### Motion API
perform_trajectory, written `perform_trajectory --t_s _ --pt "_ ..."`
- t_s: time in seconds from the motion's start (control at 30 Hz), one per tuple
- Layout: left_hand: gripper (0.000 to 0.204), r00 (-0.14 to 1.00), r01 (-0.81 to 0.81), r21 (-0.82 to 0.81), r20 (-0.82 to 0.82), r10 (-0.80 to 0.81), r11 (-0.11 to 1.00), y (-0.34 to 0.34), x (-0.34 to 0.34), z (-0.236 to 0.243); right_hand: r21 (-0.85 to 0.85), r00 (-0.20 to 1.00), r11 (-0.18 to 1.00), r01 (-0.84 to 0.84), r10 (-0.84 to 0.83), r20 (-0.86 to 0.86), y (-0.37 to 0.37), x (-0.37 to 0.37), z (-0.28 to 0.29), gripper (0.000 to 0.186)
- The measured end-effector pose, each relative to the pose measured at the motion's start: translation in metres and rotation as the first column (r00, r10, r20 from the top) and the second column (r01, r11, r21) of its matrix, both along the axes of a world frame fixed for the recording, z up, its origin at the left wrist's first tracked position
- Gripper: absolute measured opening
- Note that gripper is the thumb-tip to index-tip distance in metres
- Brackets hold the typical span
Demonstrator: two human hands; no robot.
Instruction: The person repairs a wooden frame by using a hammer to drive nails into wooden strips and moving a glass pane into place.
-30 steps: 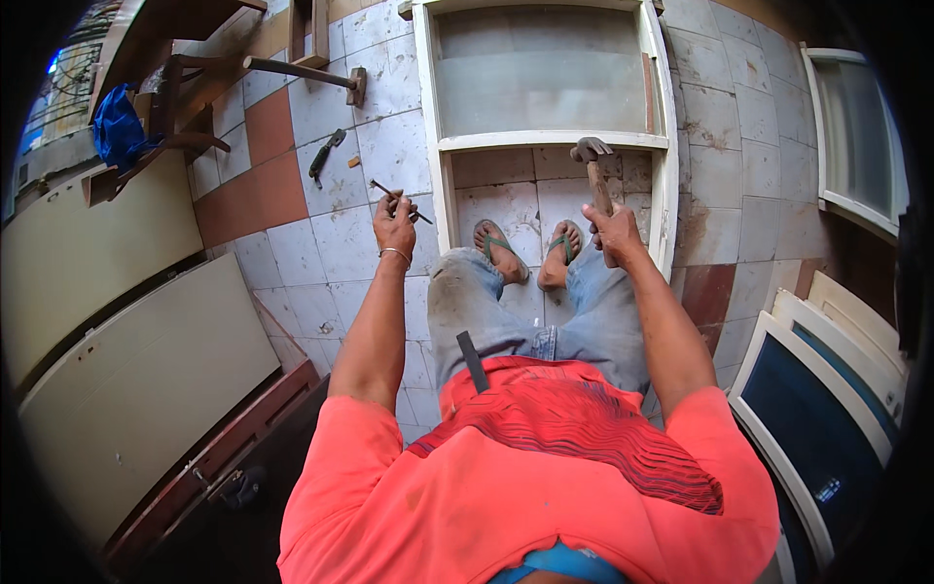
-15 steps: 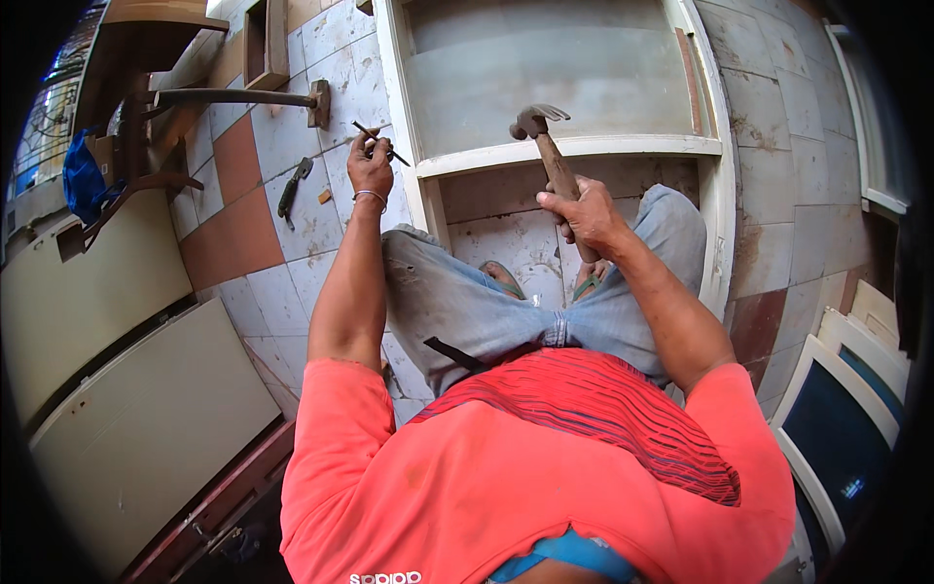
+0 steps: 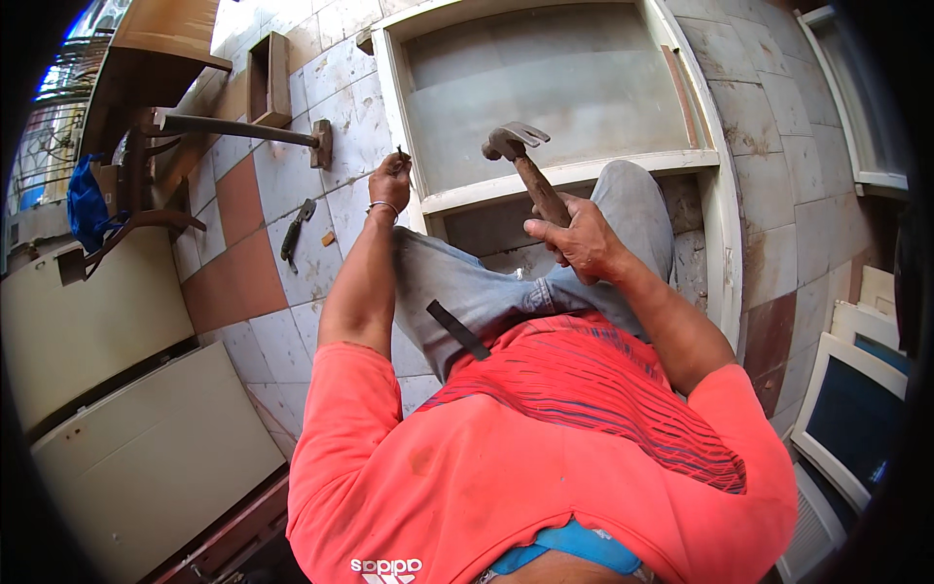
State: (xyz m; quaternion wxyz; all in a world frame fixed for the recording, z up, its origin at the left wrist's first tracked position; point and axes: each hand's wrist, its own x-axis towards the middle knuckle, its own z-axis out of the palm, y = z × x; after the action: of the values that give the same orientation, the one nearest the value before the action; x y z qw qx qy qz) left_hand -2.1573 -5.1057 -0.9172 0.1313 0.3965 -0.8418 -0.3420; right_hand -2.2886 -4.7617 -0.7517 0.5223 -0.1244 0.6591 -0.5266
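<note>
Now, at the far left a blue cloth [image 3: 86,209] hung on a dark curved wooden chair frame [image 3: 146,219], and below it lay two cream-coloured flat panels [image 3: 117,389]. A long grey metal bar with a wooden block at its end [image 3: 243,129] stretched across the pale and terracotta tiled floor [image 3: 243,263], with a small open wooden box [image 3: 268,78] above it (what it held could not be told). A dark hand tool [image 3: 297,229] lay on the tiles just beside the person's left forearm.

The left hand [image 3: 389,183], a thin bangle at its wrist, was at the left rail of the white-painted wooden window frame [image 3: 574,173], its fingertips pinched together on small dark nails [image 3: 402,156] held at that rail.

The frame lay flat on the floor, its upper opening filled by a grey pane [image 3: 555,92]; the person's legs in grey-blue jeans stood inside its lower opening.

The right hand [image 3: 581,238] was wrapped tight around the brown wooden handle of a claw hammer with a worn steel head [image 3: 520,156], the head raised above the frame's cross rail and well apart from the nails.

At the right, more white frames with dark panes [image 3: 856,409] leaned together.
</note>
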Motion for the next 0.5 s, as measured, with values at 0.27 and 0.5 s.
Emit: perform_trajectory --t_s 0.27,0.5 --pt "0.02 0.99 0.087 0.197 -0.129 -0.062 0.976 -0.009 -0.001 0.001 0.012 0.999 0.999 -0.045 0.045 0.015 -0.059 0.008 -0.024 0.033" --pt "0.02 0.979 0.126 0.276 -0.191 -0.074 0.953 -0.022 -0.006 0.01 0.015 0.991 0.992 -0.125 0.125 -0.048 -0.105 0.006 -0.045 0.033"
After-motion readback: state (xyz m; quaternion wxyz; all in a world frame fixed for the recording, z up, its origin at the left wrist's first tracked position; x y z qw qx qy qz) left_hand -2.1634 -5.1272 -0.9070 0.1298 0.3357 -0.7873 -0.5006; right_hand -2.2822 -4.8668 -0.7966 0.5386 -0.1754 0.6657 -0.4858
